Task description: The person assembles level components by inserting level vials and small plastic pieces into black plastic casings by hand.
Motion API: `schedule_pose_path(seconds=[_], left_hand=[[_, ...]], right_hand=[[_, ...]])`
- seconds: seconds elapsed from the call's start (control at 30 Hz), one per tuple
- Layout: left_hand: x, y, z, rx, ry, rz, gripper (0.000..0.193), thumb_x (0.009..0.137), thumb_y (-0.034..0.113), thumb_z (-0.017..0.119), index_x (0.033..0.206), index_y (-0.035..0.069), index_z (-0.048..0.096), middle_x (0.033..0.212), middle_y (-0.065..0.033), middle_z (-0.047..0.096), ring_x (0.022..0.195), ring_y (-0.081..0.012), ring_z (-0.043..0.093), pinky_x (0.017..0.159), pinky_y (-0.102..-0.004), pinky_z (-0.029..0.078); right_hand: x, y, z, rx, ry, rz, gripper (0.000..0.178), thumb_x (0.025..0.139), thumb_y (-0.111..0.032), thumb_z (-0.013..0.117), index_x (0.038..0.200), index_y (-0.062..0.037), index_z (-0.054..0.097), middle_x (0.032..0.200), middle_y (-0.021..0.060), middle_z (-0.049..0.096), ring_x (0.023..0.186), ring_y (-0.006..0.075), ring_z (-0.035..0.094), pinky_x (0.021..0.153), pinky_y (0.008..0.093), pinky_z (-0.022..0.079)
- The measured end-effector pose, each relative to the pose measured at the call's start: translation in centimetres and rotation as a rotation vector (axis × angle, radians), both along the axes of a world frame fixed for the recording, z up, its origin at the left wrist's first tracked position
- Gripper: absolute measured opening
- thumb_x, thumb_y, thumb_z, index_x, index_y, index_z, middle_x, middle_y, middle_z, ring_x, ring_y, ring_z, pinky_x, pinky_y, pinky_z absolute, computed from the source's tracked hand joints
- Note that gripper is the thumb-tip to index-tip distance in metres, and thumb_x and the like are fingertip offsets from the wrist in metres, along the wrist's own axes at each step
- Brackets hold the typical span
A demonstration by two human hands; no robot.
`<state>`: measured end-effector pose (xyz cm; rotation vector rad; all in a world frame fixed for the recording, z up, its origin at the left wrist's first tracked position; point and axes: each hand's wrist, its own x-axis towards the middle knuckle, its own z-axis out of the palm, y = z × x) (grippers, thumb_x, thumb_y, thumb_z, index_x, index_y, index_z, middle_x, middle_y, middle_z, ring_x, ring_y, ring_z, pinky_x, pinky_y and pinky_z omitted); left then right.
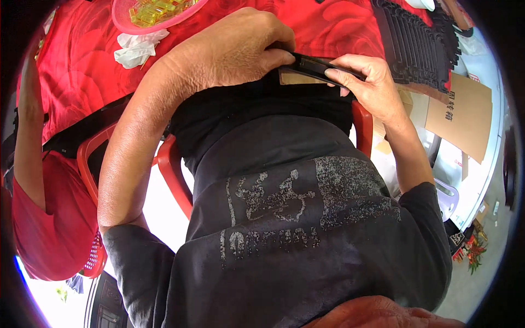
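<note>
My right hand (369, 82) grips a long narrow black plastic piece (314, 66) at its right end, the thumb lying on top. My left hand (240, 46) is bent over the left end of the same piece, thumb and fingers pinched together there. Its fingertips are partly hidden, so whether a small part sits between them cannot be made out. The piece is held at a slight slant just above the table's near edge, over my lap.
A pink basket (188, 15) of yellow translucent pieces (153, 12) stands on the red floral tablecloth (328, 27), by a crumpled white tissue (138, 48). Many black parts (418, 46) lie in rows at right. Beyond are a cardboard box (459, 115) and, at left, a person in red (54, 218).
</note>
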<state>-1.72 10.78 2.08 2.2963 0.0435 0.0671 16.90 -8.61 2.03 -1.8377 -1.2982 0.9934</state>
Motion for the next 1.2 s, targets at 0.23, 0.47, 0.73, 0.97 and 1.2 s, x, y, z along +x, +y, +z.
schedule_pose_path(seconds=[0.23,0.47,0.73,0.97,1.2], left_hand=[[0.1,-0.3,-0.7,-0.153,0.027,0.003,0.024,0.090,0.016,0.066,0.104,-0.002,0.068,0.082,-0.0147,0.069,0.075,-0.0209,0.067,0.071,-0.0334,0.053],[0.8,-0.8,-0.4,-0.120,0.104,0.011,0.024,0.089,0.017,0.067,0.103,-0.002,0.069,0.084,-0.0159,0.069,0.077,-0.0232,0.067,0.073,-0.0342,0.053],[0.8,-1.4,-1.1,-0.030,-0.069,0.064,0.019,0.083,0.015,0.068,0.094,0.000,0.070,0.081,-0.0205,0.068,0.083,-0.0364,0.067,0.077,-0.0435,0.052],[0.7,-1.5,-0.9,0.054,-0.129,0.048,0.015,0.082,0.013,0.068,0.091,0.000,0.070,0.081,-0.0207,0.068,0.086,-0.0381,0.067,0.079,-0.0456,0.052],[0.5,-0.3,-0.8,-0.060,0.031,-0.075,0.022,0.085,0.007,0.063,0.105,-0.001,0.067,0.089,-0.0185,0.069,0.085,-0.0287,0.068,0.079,-0.0367,0.052]], right_hand=[[-0.3,-0.2,0.2,-0.046,0.004,-0.007,0.017,0.089,-0.014,0.072,0.095,0.0016,0.072,0.072,0.0028,0.067,0.058,0.0069,0.059,0.053,0.0213,0.048],[-0.5,-0.2,0.5,-0.037,-0.033,-0.021,0.018,0.089,-0.015,0.072,0.097,0.0009,0.073,0.074,0.0030,0.067,0.058,0.0076,0.059,0.053,0.0223,0.048],[-0.4,0.0,0.8,-0.049,-0.015,-0.012,0.018,0.090,-0.015,0.072,0.097,0.0009,0.072,0.074,0.0024,0.066,0.059,0.0073,0.058,0.054,0.0225,0.048],[-0.2,0.0,0.8,-0.043,-0.053,0.003,0.019,0.090,-0.017,0.072,0.097,0.0006,0.073,0.073,0.0024,0.066,0.058,0.0071,0.059,0.053,0.0229,0.048],[-0.6,0.0,1.1,-0.076,-0.086,0.017,0.019,0.089,-0.017,0.072,0.095,0.0013,0.073,0.072,0.0032,0.066,0.058,0.0076,0.059,0.053,0.0233,0.048]])
